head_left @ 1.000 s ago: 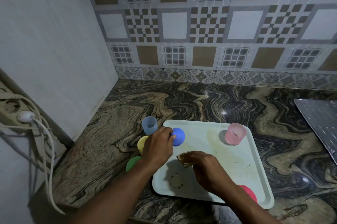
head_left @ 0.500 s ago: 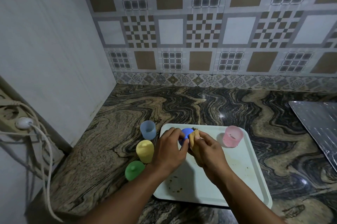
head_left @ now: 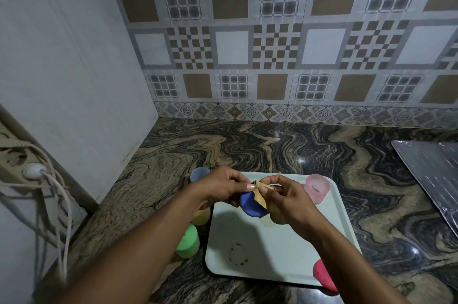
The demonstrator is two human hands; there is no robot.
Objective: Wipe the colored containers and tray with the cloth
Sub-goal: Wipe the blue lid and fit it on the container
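Observation:
Above the white tray (head_left: 277,251), my left hand (head_left: 223,187) grips a dark blue container (head_left: 250,204) and also pinches the top edge of a tan cloth (head_left: 259,195). My right hand (head_left: 285,199) holds that cloth against the blue container's side. A pink container (head_left: 317,188) stands on the tray's far right corner. A red container (head_left: 323,275) sits at the tray's near right edge. On the counter left of the tray are a pale blue container (head_left: 199,174), a yellow one (head_left: 202,215) and a green one (head_left: 188,244). A brown ring stain marks the tray's near part.
The marbled stone counter (head_left: 272,150) meets a tiled wall behind and a plain wall on the left. A grey metal sheet (head_left: 431,175) lies at the right. A socket strip with a white plug and cords (head_left: 34,172) hangs at the left.
My left hand has lifted the dark blue container off the tray. My right hand brought the cloth from the tray surface up against it, and both hands rose together.

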